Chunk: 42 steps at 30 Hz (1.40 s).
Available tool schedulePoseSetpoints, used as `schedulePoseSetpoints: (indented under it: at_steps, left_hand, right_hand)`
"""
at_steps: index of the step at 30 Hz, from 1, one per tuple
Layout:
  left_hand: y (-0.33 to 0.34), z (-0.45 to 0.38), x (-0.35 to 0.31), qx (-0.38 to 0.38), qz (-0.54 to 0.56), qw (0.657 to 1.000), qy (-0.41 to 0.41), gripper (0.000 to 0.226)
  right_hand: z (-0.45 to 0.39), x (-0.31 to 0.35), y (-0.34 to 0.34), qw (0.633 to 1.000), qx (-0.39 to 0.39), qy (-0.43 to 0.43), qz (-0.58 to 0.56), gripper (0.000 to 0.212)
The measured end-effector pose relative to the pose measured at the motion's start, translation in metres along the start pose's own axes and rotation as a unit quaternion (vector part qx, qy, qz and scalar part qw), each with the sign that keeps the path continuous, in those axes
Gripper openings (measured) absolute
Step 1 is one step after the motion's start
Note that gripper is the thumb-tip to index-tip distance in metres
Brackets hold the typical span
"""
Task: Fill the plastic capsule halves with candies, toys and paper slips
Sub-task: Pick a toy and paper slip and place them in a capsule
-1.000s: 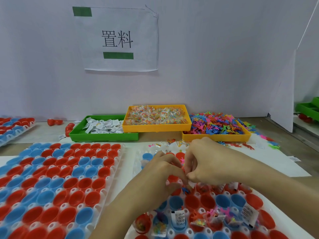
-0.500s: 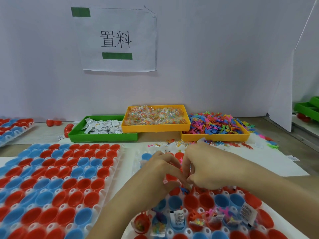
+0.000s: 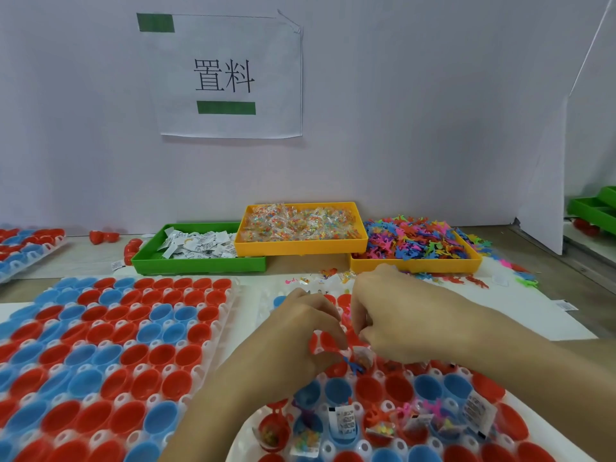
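My left hand [image 3: 305, 330] and my right hand [image 3: 403, 323] meet, fingers curled, over the right tray [image 3: 248, 428] of red and blue capsule halves. The left hand's fingers grip a red capsule half [image 3: 322, 341] in that tray. The right hand's fingertips pinch a small clear packet [image 3: 362, 356] just above a blue toy figure [image 3: 354, 367]. Several near halves hold candy, toys and a paper slip [image 3: 345, 421]. What lies under my palms is hidden.
A second tray of empty red and blue halves [image 3: 116, 355] fills the left. Behind stand a green bin of paper slips [image 3: 200, 263], a yellow bin of candy packets [image 3: 300, 245] and a yellow bin of toys [image 3: 416, 265]. Loose toys lie scattered at the right.
Both hands stay together over the same spot of the right tray, with only small finger movements. The view has shifted slightly.
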<state>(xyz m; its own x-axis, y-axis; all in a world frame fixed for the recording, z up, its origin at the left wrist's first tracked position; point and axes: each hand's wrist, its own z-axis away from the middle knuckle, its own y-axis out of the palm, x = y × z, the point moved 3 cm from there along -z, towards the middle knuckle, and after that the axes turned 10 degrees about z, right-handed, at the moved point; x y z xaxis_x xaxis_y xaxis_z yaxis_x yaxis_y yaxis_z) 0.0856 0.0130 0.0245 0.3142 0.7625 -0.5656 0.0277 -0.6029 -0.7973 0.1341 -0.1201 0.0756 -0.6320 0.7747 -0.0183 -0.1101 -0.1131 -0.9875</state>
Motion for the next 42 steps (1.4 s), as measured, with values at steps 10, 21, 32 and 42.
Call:
schedulePoseSetpoints:
  at_steps: [10,21,32,42]
  left_hand:
    - [0.006,0.0,-0.004,-0.009,0.006,1.0,0.007,0.007]
    - [0.01,-0.003,-0.004,-0.039,0.013,0.999,0.014,0.002]
    - [0.003,-0.001,-0.004,-0.082,0.02,0.996,0.024,0.016]
    - [-0.004,0.0,-0.003,-0.132,-0.001,0.991,0.033,0.006]
  right_hand:
    - [0.0,-0.093,-0.029,0.974,-0.163,0.119,-0.104,0.025]
    - [-0.006,-0.232,0.075,0.848,-0.266,0.334,-0.315,0.012]
    - [-0.015,-0.219,0.088,0.933,-0.206,0.215,-0.203,0.022]
    - [0.009,-0.208,0.082,0.969,-0.043,0.133,-0.203,0.022]
